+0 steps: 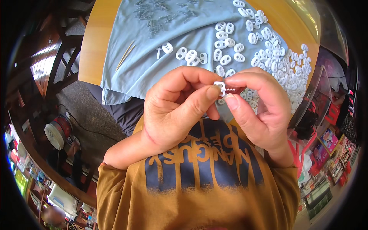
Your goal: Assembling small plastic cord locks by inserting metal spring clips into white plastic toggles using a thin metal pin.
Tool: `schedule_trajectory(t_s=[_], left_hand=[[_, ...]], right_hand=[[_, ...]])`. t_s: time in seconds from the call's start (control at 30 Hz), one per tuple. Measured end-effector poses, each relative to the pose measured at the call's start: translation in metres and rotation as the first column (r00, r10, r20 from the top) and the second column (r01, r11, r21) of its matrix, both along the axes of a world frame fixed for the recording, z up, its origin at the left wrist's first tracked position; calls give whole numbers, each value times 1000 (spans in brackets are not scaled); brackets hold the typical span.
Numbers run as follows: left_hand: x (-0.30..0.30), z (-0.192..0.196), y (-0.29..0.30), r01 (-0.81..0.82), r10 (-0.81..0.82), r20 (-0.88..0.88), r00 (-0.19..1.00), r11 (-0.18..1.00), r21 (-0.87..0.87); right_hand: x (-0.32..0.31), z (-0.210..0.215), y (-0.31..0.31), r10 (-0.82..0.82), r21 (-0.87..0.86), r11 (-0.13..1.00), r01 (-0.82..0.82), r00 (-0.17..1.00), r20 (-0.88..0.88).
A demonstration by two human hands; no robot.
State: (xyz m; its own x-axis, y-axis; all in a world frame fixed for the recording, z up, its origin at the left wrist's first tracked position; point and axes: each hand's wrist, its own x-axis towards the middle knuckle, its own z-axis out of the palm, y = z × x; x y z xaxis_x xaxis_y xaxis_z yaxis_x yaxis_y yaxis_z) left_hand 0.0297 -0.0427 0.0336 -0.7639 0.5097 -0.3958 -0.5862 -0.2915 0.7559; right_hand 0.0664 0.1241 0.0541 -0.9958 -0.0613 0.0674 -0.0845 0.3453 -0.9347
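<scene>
Left hand (174,111): closed in a pinch; a small white plastic piece (219,86) is gripped between thumb and forefinger, raised in front of the chest.
Right hand (260,111): closed in a pinch; a small metal spring (230,89) is held at the fingertips, its left end touching the white piece.
Spring, axis: the long axis is laid roughly level, left to right, with one end pointed at the white piece.
White piece, position: held above the near edge of the cloth; its facing cannot be told, as most of it is hidden by fingers.
Cloth (153,50): pale blue, spread over the wooden tabletop (94,42), its near edge hanging down.
Loose white pieces (280,61): a dense heap of oval two-holed parts is seen on the right of the cloth; a thinner scatter (226,42) is laid out toward the middle.
Spare springs (153,17): a grey scatter is seen on the far left part of the cloth.
Thin sticks (125,55): two pale slivers are laid slantwise near the cloth's left edge.
Packages and signs: brightly coloured boxes and shelf goods (333,153) are seen at the right rim, too small and bent to be told apart.
Shirt (199,184): ochre, printed with dark blue block shapes.
</scene>
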Motion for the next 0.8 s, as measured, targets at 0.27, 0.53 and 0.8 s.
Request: schedule_trajectory(t_s=[0.27, 0.53, 0.8], left_hand=[[-1, -3, -2, 23, -23, -28, 999, 999, 28], [3, -6, -4, 68, -86, -189, 978, 993, -97], [-1, -8, -5, -9, 9, -61, 998, 1000, 2]], right_hand=[[-4, -6, -2, -36, -33, 999, 34, 997, -64], [3, -10, -6, -83, -24, 996, 84, 995, 45], [-10, -1, 11, -53, 2, 999, 53, 997, 65]])
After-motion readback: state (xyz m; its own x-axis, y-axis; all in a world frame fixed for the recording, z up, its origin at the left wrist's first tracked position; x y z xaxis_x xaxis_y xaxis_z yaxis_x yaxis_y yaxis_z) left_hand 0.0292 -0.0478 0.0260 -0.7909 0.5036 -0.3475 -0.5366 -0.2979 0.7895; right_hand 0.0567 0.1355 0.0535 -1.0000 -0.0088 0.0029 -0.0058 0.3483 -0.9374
